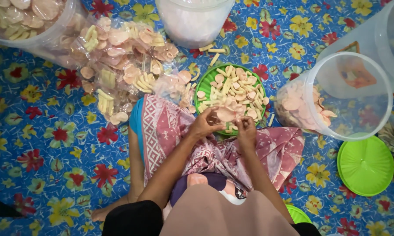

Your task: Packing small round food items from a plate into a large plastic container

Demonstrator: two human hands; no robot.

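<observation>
Basically top-down view, person seated on a floral blue mat [48, 144], patterned pink cloth [170, 131] over the lap. Left hand [204, 123] and right hand [246, 130] meet at about 6 o'clock of a green basket [202, 94] holding mixed raw crackers: pale pink rounds plus cream-yellow sticks. Left hand's fingers pinch one round pink cracker [225, 114] at the basket's near rim. Right hand is curled with fingers bunched, touching the crackers at the same rim; cannot tell whether it grips anything.

At 10 o'clock from the basket, a clear plastic bag [118, 57] of the same mixed crackers lies slumped on the mat, just beside the cloth. At 12 o'clock, a white translucent tub [192, 22], a few loose sticks between it and the basket. At 3 o'clock, a clear tub on its side [354, 94], pink rounds inside near its lower wall. At 4 o'clock, a green lid [365, 165] flat on the mat, near that tub's mouth. Far 10 o'clock corner, another tub [52, 30] with crackers, touching the bag.
</observation>
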